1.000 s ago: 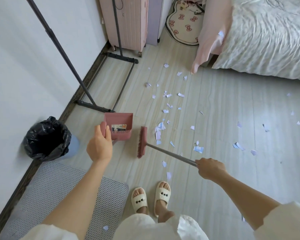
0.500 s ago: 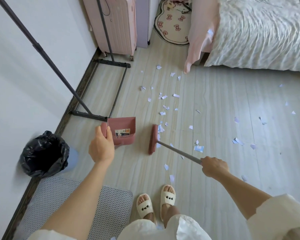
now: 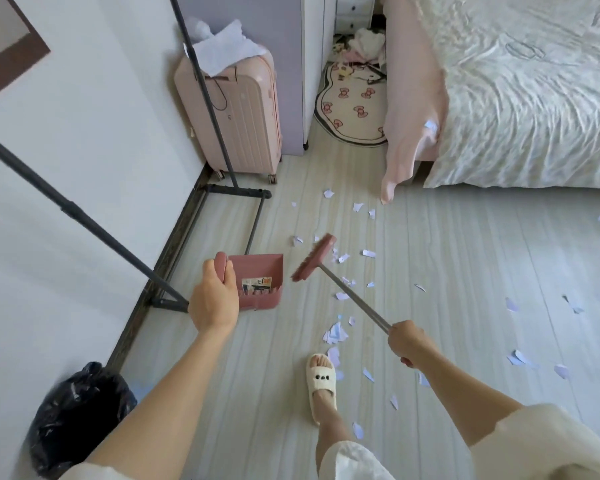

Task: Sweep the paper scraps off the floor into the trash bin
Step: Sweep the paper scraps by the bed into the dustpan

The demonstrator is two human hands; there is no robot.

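Observation:
My left hand (image 3: 213, 299) grips the handle of a pink dustpan (image 3: 258, 282), which hangs just above the floor with its mouth facing away from me. My right hand (image 3: 406, 341) grips the grey shaft of a pink broom (image 3: 314, 258). The broom head is tilted, just right of the dustpan. Several white and pale blue paper scraps (image 3: 335, 332) lie scattered over the light wood floor, from in front of the bed to beside my foot. The trash bin (image 3: 77, 417), lined with a black bag, stands at the bottom left by the wall.
A black clothes rack base (image 3: 238, 192) and its slanted pole (image 3: 73, 209) stand along the left wall. A pink suitcase (image 3: 236, 116) is behind it. The bed (image 3: 520, 98) fills the upper right. My slippered foot (image 3: 321, 386) is stepping forward.
I have stepped forward into the room. The broom head has lifted and swung away toward the far scraps. The trash bin has dropped to the lower left of the view.

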